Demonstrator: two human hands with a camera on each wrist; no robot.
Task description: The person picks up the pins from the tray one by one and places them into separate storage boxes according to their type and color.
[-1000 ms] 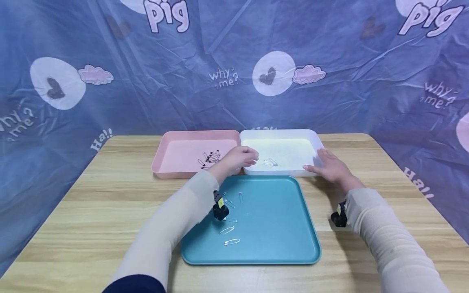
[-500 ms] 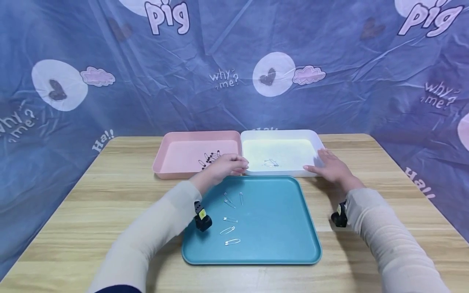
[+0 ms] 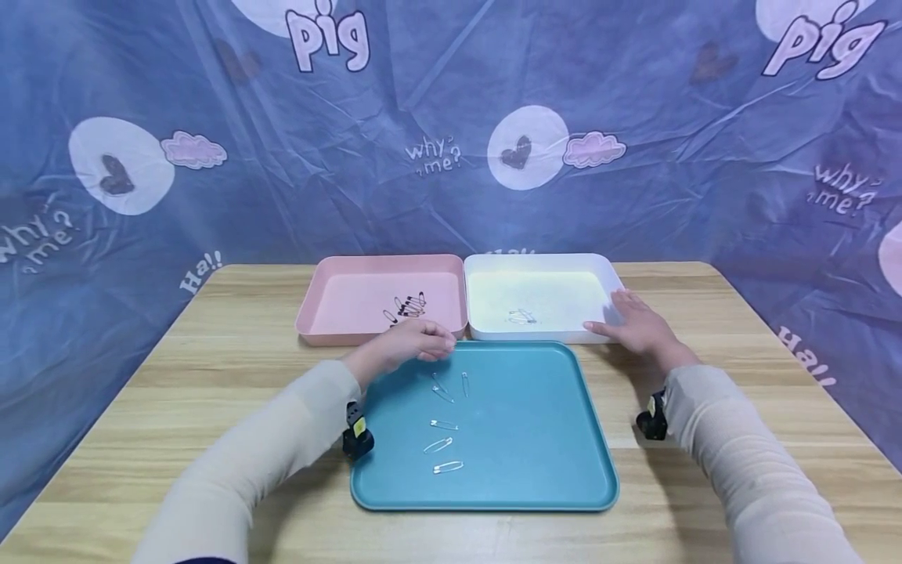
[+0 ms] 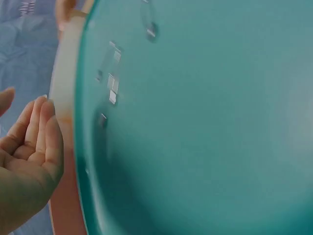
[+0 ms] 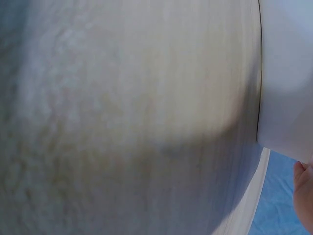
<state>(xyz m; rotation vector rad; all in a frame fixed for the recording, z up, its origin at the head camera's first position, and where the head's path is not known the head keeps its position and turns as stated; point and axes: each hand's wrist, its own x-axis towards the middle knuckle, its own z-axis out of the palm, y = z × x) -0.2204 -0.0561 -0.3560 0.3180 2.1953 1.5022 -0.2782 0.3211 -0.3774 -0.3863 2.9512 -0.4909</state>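
My left hand hovers over the back left of the teal tray, near the pink tray's front wall. In the left wrist view its fingers are loosely bent with the thumb apart, and nothing shows between them. Several silver safety pins lie scattered on the teal tray's left half. My right hand rests at the front right corner of the white tray, thumb along the front wall and fingers at the right side. Inside the white tray are some silver safety pins.
A pink tray touches the white tray's left side and holds several black safety pins. All three trays stand on a wooden table. Behind the table hangs a blue printed cloth.
My left hand has drawn back leftward and toward me, from the white tray's left edge to over the teal tray's back left. The right hand stays put.
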